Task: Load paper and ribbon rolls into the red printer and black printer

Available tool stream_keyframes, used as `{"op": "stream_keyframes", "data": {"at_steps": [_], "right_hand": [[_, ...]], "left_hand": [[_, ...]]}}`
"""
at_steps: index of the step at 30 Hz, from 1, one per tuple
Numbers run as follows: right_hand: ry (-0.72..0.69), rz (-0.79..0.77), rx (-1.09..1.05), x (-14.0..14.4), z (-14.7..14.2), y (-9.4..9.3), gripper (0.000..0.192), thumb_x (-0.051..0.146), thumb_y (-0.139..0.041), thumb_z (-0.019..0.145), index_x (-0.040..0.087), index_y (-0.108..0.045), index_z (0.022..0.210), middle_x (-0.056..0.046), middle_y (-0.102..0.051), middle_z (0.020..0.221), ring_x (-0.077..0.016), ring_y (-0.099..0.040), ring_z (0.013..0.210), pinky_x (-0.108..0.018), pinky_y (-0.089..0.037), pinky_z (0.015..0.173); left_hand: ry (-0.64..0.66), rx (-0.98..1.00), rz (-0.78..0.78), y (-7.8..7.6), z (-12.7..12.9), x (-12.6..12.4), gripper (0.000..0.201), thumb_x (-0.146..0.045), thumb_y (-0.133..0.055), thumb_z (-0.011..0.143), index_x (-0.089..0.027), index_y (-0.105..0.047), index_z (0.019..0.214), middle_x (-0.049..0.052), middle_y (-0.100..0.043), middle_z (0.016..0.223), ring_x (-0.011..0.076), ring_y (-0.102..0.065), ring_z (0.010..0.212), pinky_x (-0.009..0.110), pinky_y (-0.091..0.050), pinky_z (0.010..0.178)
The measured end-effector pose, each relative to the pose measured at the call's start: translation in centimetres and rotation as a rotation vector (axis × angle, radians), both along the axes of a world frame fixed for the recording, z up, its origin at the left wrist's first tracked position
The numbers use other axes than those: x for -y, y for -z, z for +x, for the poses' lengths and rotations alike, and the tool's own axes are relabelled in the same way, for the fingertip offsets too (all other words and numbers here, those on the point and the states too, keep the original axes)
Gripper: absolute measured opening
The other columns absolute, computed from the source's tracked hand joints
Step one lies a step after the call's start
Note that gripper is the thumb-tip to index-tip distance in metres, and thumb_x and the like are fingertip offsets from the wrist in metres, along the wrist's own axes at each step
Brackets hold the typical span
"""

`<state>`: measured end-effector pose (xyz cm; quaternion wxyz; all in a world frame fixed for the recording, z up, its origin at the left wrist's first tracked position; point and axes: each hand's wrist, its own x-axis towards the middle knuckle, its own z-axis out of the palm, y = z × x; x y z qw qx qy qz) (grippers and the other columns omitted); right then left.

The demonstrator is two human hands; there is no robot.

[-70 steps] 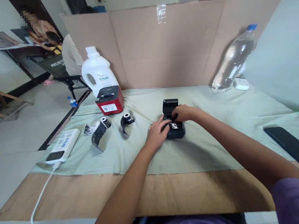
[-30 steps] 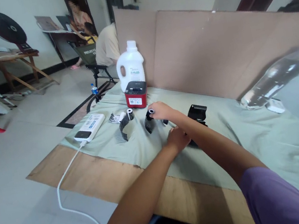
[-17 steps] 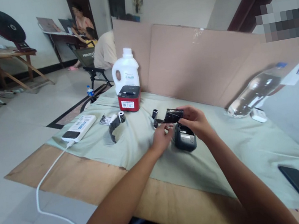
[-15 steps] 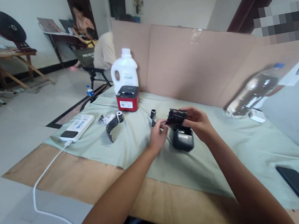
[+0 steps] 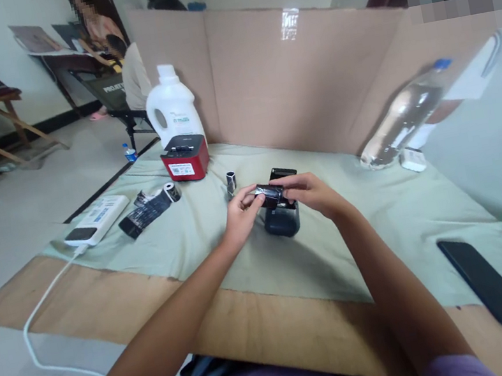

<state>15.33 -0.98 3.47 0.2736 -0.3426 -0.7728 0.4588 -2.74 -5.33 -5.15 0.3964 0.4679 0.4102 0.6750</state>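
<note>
Holds the dark roll in the air just over the black device, in front of its raised lid; grasps the left end of the roll between thumb and fingers of the left hand; brings the bent fingers of the right hand against the right end, seemingly touching, though impossible to tell whether gripping; compared with half a second ago, has the hands level across the roll and no broad flap of film spread between them; judging by this, seems to have the roll wound tighter and easier to handle, but not yet seated inside the device.

Changed too, at the left: the trailing strip of the second roll, now lying flatter on the cloth instead of curling up, with neither hand on it; close behind the left hand, partly hidden, a small upright roll; farther back, the red box before the white jug; well apart at the right, the black phone.
</note>
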Motion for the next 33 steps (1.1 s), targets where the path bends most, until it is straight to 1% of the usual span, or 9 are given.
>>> {"op": "stream_keyframes", "data": {"at_steps": [3,6,12,17,20,23,27,31,33], "right_hand": [[0.043,-0.024,-0.013,0.0,0.2,-0.1,0.035,0.037,-0.071,0.079,0.02,-0.078,0.108,-0.003,-0.077,0.091,-0.0189,-0.069,0.08,-0.03,-0.055,0.072],[0.092,-0.009,-0.087,-0.5,0.2,0.0,0.034,0.037,-0.076,0.075,0.018,-0.078,0.102,-0.005,-0.077,0.096,-0.0204,-0.07,0.085,-0.03,-0.055,0.074],[0.31,-0.007,-0.067,-2.9,1.8,1.6,0.032,0.03,-0.075,0.074,0.013,-0.077,0.101,-0.009,-0.078,0.095,-0.0225,-0.071,0.087,-0.036,-0.055,0.083],[0.334,0.057,0.238,-3.8,2.0,3.6,0.024,0.021,-0.068,0.08,0.013,-0.078,0.101,-0.01,-0.079,0.1,-0.024,-0.072,0.093,-0.035,-0.053,0.088],[0.344,0.197,0.394,-3.6,1.3,3.9,0.026,0.02,-0.066,0.085,0.014,-0.077,0.107,-0.01,-0.078,0.105,-0.0232,-0.07,0.096,-0.033,-0.051,0.089],[0.354,0.286,0.45,-3.4,0.6,4.3,0.027,0.018,-0.065,0.087,0.017,-0.076,0.112,-0.008,-0.077,0.108,-0.0216,-0.069,0.097,-0.032,-0.05,0.09],[0.345,0.366,0.556,-3.1,0.0,5.4,0.025,0.015,-0.062,0.087,0.018,-0.077,0.108,-0.009,-0.074,0.11,-0.0254,-0.063,0.106,-0.037,-0.046,0.097],[0.452,0.45,0.67,-2.4,-0.5,6.2,0.019,0.017,-0.063,0.086,0.016,-0.077,0.098,-0.017,-0.063,0.117,-0.0324,-0.054,0.114,-0.045,-0.043,0.099],[0.526,0.461,0.643,-2.3,-0.5,6.3,0.022,0.02,-0.067,0.084,0.014,-0.074,0.103,-0.019,-0.06,0.117,-0.0342,-0.053,0.112,-0.046,-0.045,0.096]], "left_hand": [[-0.009,-0.081,0.023,0.0,0.5,0.5,0.05,-0.045,-0.073,0.08,-0.016,-0.065,0.12,0.004,-0.072,0.088,0.0171,-0.068,0.084,0.03,-0.053,0.082],[0.021,-0.104,-0.04,-0.1,0.9,1.1,0.064,-0.043,-0.074,0.081,-0.016,-0.056,0.137,0.003,-0.073,0.085,0.0187,-0.07,0.081,0.032,-0.055,0.08],[0.191,-0.078,-0.164,-0.7,2.5,2.9,0.086,-0.043,-0.075,0.08,-0.018,-0.039,0.154,-0.002,-0.068,0.067,0.0165,-0.063,0.056,0.029,-0.053,0.058],[0.228,-0.204,-0.248,-0.3,3.8,4.0,0.077,-0.037,-0.07,0.084,-0.021,-0.04,0.153,-0.008,-0.057,0.052,0.0105,-0.051,0.039,0.022,-0.041,0.044],[0.223,-0.196,-0.308,0.1,3.9,3.9,0.075,-0.033,-0.068,0.085,-0.02,-0.038,0.153,-0.006,-0.065,0.059,0.0089,-0.05,0.037,0.02,-0.04,0.043],[0.252,-0.134,-0.355,0.1,3.8,3.6,0.075,-0.03,-0.068,0.085,-0.016,-0.037,0.153,-0.001,-0.071,0.066,0.0078,-0.049,0.036,0.02,-0.04,0.043],[0.294,-0.141,-0.352,0.0,3.7,3.5,0.063,-0.026,-0.065,0.086,-0.013,-0.049,0.146,0.001,-0.072,0.067,0.007,-0.05,0.037,0.019,-0.041,0.044],[0.296,-0.16,-0.348,0.3,3.8,3.4,0.059,-0.024,-0.065,0.087,-0.013,-0.054,0.143,0.001,-0.072,0.067,0.0075,-0.051,0.038,0.019,-0.041,0.042],[0.295,-0.167,-0.344,0.4,3.8,3.3,0.054,-0.023,-0.065,0.086,-0.012,-0.059,0.139,0.003,-0.072,0.069,0.0082,-0.054,0.039,0.019,-0.042,0.042]]}}
